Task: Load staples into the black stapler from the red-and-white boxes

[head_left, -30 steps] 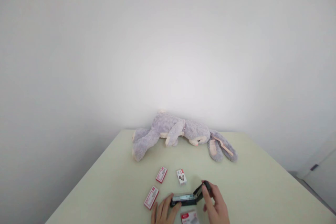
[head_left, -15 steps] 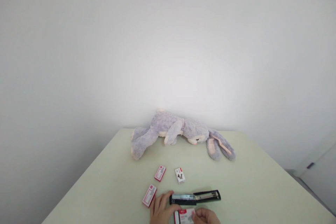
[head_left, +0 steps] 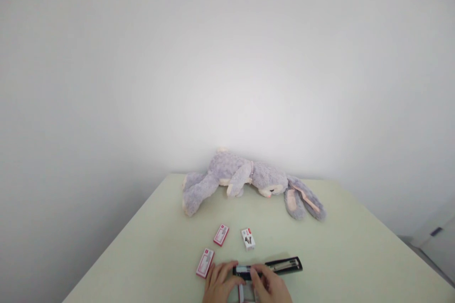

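A black stapler [head_left: 282, 265] lies opened flat near the table's front edge, its lid swung out to the right. My left hand [head_left: 220, 284] rests against the stapler's left end, fingers on its metal tray. My right hand [head_left: 270, 286] is just beside it, fingertips touching the middle of the tray [head_left: 243, 270]; whether it pinches anything is hidden. A red and white staple box [head_left: 242, 296] peeks out between my hands at the bottom edge.
Three small boxes lie beyond the stapler: two red ones [head_left: 205, 262] [head_left: 221, 235] and a white one [head_left: 248, 239]. A grey plush rabbit [head_left: 245, 182] lies along the far edge of the pale green table [head_left: 348, 255], against a white wall.
The stapler lid went from half raised to lying flat open. My right hand let go of the lid, dropped to the staple box, then came up to the stapler's tray.
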Tool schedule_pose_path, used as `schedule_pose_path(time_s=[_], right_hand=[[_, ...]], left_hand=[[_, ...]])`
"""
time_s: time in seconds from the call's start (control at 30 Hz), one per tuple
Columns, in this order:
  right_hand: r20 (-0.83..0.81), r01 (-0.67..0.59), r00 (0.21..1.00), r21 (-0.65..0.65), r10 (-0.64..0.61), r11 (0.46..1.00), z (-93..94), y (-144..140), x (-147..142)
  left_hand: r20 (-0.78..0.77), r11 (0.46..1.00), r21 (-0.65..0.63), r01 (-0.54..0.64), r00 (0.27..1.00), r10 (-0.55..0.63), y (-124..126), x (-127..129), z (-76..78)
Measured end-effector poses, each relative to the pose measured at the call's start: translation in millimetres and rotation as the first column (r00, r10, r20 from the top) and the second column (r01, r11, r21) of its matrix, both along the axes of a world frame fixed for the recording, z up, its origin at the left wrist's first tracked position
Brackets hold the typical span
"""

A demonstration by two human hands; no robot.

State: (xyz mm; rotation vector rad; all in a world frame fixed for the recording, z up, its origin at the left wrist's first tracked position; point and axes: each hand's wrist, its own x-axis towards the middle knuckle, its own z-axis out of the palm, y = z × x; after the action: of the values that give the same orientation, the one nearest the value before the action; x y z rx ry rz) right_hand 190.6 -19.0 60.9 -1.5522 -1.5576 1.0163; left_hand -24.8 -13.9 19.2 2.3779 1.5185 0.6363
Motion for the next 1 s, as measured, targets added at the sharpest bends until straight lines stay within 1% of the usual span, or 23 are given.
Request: schedule_pose_path(time_s=[0.1, 0.2, 0.27, 0.33, 0.43, 0.53, 0.67, 0.77, 0.87, 0.93, 1.0], right_hand=[[-0.04, -0.008, 0.999, -0.01, 0.008, 1.0, -7.2, 8.2, -28.5], [-0.042, -0.02, 0.999, -0.003, 0.02, 1.0, -9.5, 11.9, -47.0], [-0.012, -0.044, 0.999, 0.025, 0.045, 0.999, -3.7, 12.6, -53.8], [0.032, -0.07, 0.997, 0.056, 0.068, 0.996, 7.7, 12.4, -55.9], [0.115, -0.11, 0.988, 0.08, 0.101, 0.991, 25.7, 9.1, -49.7], [0.216, -0.183, 0.962, 0.049, 0.168, 0.982, 31.6, 2.1, -35.7], [0.319, -0.241, 0.917, -0.031, 0.238, 0.97, 19.7, -7.1, -17.9], [0.353, -0.248, 0.901, -0.054, 0.251, 0.967, 9.5, -9.1, -12.6], [0.363, -0.248, 0.898, -0.052, 0.25, 0.967, 4.8, -8.1, -11.4], [0.352, -0.239, 0.905, -0.045, 0.239, 0.97, 3.2, -8.2, -7.5], [0.334, -0.215, 0.918, -0.04, 0.216, 0.976, 0.9, -10.3, 2.7]], left_hand=[[-0.018, 0.999, 0.011, 0.051, 0.999, -0.051, 3.3, -6.7, 1.6], [-0.033, 0.998, 0.02, 0.053, 0.998, -0.053, 4.9, -9.2, 1.2], [-0.038, 0.999, 0.007, 0.049, 0.998, -0.049, 5.1, -9.2, 0.0], [-0.041, 0.999, -0.012, 0.046, 0.998, -0.046, 4.9, -9.1, -0.5], [-0.038, 0.998, -0.039, 0.052, 0.998, -0.053, 3.5, -9.3, 2.7], [-0.017, 0.994, -0.089, 0.06, 0.998, -0.062, 0.6, -8.2, 10.6], [0.01, 0.989, -0.14, 0.037, 0.999, -0.036, -5.0, -3.9, 21.1], [0.027, 0.991, -0.128, 0.03, 0.999, -0.027, -8.1, -1.6, 26.7], [0.041, 0.994, -0.109, 0.028, 0.999, -0.024, -8.2, -1.1, 31.2], [0.044, 0.995, -0.094, 0.044, 0.998, -0.04, -7.4, -1.8, 32.1], [0.072, 0.998, -0.049, 0.043, 0.997, -0.039, -7.8, -3.1, 29.8]])
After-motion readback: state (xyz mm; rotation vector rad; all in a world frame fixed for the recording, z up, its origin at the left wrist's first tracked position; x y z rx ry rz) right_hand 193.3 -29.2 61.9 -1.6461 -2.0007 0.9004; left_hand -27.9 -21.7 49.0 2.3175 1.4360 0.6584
